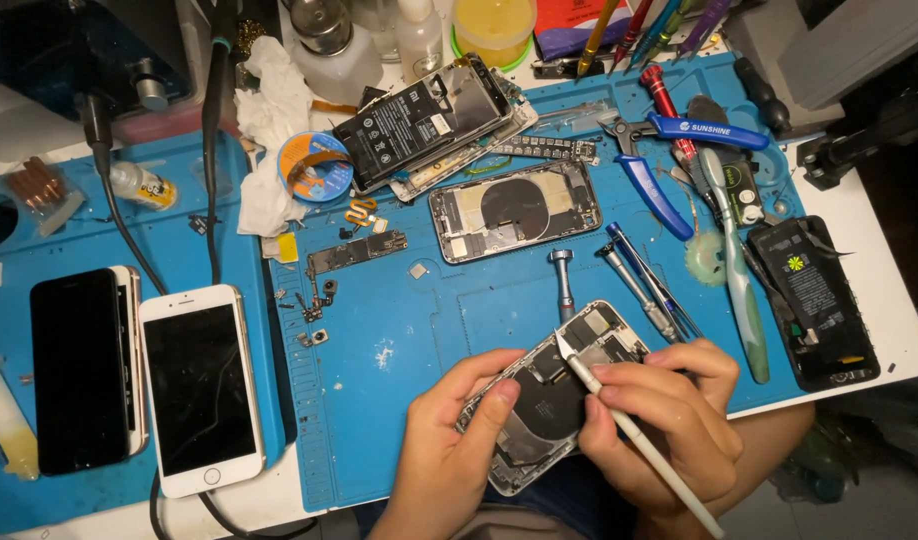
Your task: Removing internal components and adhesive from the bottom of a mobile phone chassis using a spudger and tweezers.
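Observation:
An opened phone body, its inner parts exposed, lies tilted over the near edge of the blue work mat. My left hand grips its lower left side, thumb resting on the dark round coil. My right hand holds a thin white stick tool like a pen, its tip touching the inside of the phone near the upper middle.
On the mat lie a second opened phone body, a phone with a black battery, a small circuit board, screwdrivers, blue pliers, a toothbrush and a battery. Two phones rest at left.

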